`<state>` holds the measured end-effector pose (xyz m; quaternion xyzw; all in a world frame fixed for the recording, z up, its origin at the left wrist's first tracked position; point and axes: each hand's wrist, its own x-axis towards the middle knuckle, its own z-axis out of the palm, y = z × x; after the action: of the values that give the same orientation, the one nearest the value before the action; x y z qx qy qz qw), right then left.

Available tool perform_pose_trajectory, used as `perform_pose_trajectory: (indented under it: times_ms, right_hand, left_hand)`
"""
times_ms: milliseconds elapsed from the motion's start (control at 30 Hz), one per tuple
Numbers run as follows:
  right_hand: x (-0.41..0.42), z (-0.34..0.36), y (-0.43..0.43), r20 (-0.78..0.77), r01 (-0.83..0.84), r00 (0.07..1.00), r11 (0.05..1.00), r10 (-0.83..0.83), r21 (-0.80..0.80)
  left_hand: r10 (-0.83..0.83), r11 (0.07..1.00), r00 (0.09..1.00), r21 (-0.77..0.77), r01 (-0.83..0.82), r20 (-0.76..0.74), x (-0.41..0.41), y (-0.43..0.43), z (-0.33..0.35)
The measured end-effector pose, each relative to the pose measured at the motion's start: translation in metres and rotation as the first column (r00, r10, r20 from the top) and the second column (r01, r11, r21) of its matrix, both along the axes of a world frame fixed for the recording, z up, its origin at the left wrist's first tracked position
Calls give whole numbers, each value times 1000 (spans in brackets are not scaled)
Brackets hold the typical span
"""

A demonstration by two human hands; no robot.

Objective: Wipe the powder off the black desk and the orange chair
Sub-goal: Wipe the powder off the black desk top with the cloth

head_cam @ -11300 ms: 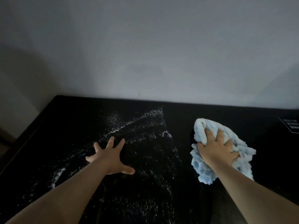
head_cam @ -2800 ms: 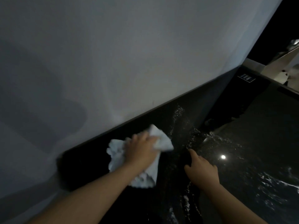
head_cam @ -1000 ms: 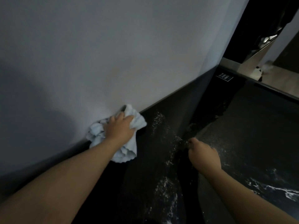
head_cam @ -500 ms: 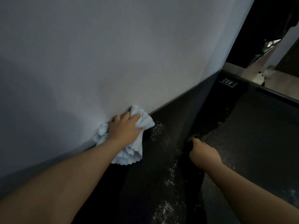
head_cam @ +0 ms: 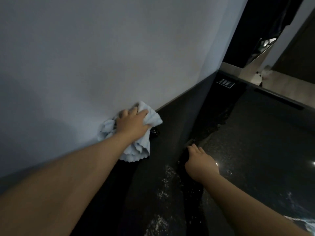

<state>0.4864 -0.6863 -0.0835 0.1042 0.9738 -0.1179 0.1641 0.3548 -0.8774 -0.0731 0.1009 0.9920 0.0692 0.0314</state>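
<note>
Our left hand (head_cam: 132, 124) grips the light blue cloth (head_cam: 136, 150) at the back edge of the black desk (head_cam: 170, 125), right by the wall (head_cam: 102, 57). White powder (head_cam: 164, 183) is still to wipe near the front edge. Our right hand (head_cam: 200, 163) rests there, fingers loose, holding nothing. We see no orange chair.

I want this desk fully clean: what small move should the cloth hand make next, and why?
Probably sweep the left hand and its light blue cloth from the wall back toward the person. White powder speckles the black desk there, on the near side of the cloth.
</note>
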Motion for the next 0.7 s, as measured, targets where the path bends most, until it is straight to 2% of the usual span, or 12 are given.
perform_pose_trajectory:
  times_ms: [67,200,267,333,367,433,500,567,633,700]
  right_hand:
    - [0,-2,0,-13,3,1000,1000,-3,3]
    - [-1,-5,2,-15,14,1000,1000,-14,-2]
    - [-1,-6,2,-15,16,1000,1000,-16,-7]
    - [-1,-5,2,-20,12,1000,1000,-12,-6]
    - [-1,-5,3,-20,10,1000,1000,-10,-11]
    - [-1,-5,3,-19,4,1000,1000,-5,-12]
    - [-1,-5,3,-12,2,1000,1000,-2,-8]
    - [-4,-5,3,7,10,1000,1000,-10,-5]
    - [-8,-3,5,24,17,1000,1000,-17,-12]
    - [-10,-1,9,46,12,999,999,-10,-34]
  left_hand:
    - [-2,998,996,-66,7,84,-5,18,-10]
    - [-2,993,995,-120,14,100,6,44,-9]
    - [-178,969,978,-154,194,111,29,47,-13]
    - [-351,926,920,-86,369,173,51,42,-16]
    - [-367,926,909,-8,376,199,52,37,-13]
    - [-266,963,953,81,256,148,31,30,-8]
    - [-97,994,992,61,92,83,12,23,-4]
    - [-21,999,998,-26,23,59,11,28,-8]
    - [-71,994,997,-77,73,32,28,42,-11]
    - [-227,970,972,-73,231,52,57,51,-17]
